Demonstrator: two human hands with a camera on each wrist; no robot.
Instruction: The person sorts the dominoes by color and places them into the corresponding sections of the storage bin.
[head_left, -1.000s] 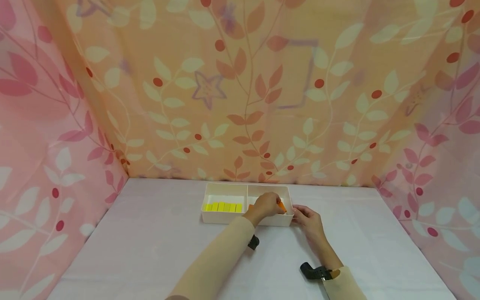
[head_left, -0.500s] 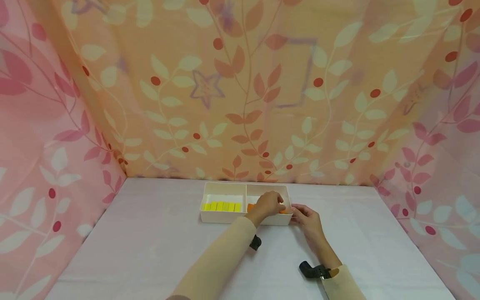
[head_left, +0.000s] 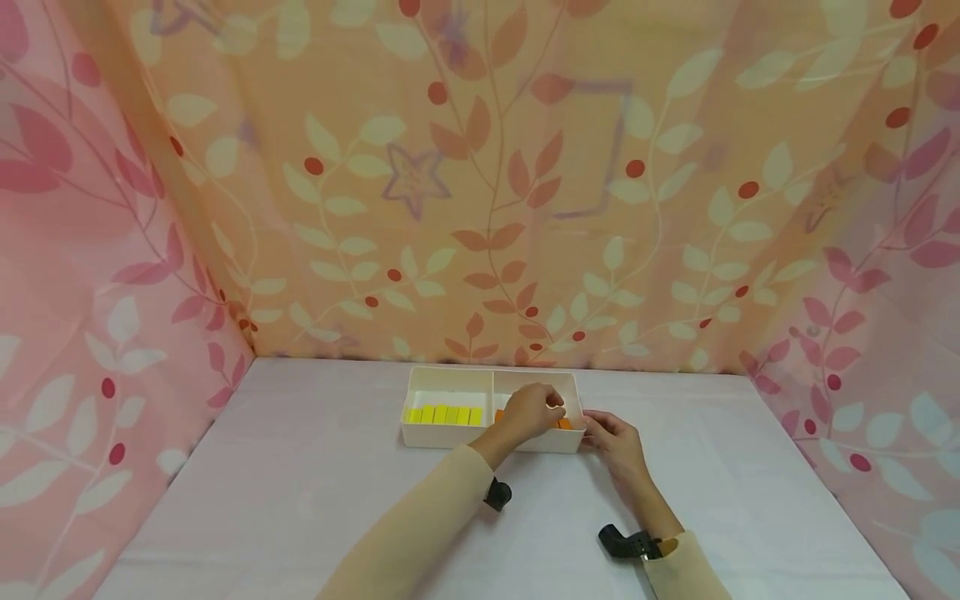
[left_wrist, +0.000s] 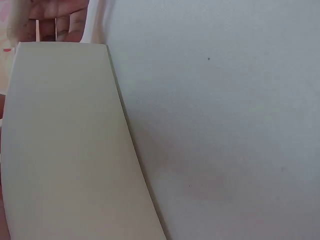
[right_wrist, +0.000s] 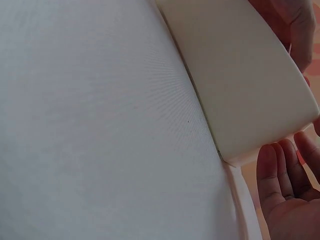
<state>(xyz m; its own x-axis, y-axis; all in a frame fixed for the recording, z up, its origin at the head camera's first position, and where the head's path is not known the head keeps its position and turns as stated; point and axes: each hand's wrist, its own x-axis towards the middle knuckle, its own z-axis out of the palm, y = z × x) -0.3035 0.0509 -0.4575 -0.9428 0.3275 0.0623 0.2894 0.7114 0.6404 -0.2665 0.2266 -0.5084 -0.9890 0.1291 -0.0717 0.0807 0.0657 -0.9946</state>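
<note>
A cream plastic box (head_left: 442, 437) with a divider stands near the back of the table. Yellow blocks (head_left: 446, 415) line the front of its left compartment, and orange blocks (head_left: 564, 423) show in the right one. Over that right compartment hangs my left hand (head_left: 531, 412), bent at the fingers just above the orange blocks, with no block visible between thumb and forefinger. It hides part of the orange row. My right hand (head_left: 618, 442) touches the box's right end; in the right wrist view its extended fingers (right_wrist: 269, 162) reach that end wall from outside.
A white cloth covers the table (head_left: 315, 500). Behind it rises a patterned curtain (head_left: 495, 208), with pink curtains at both sides. Black wrist cameras sit on the left wrist (head_left: 498, 494) and right wrist (head_left: 630, 543).
The orange block that my left hand pinched at a tilt now sits low in the right compartment. My left hand has let go and shifted slightly left; the right hand stays at the box's end.
</note>
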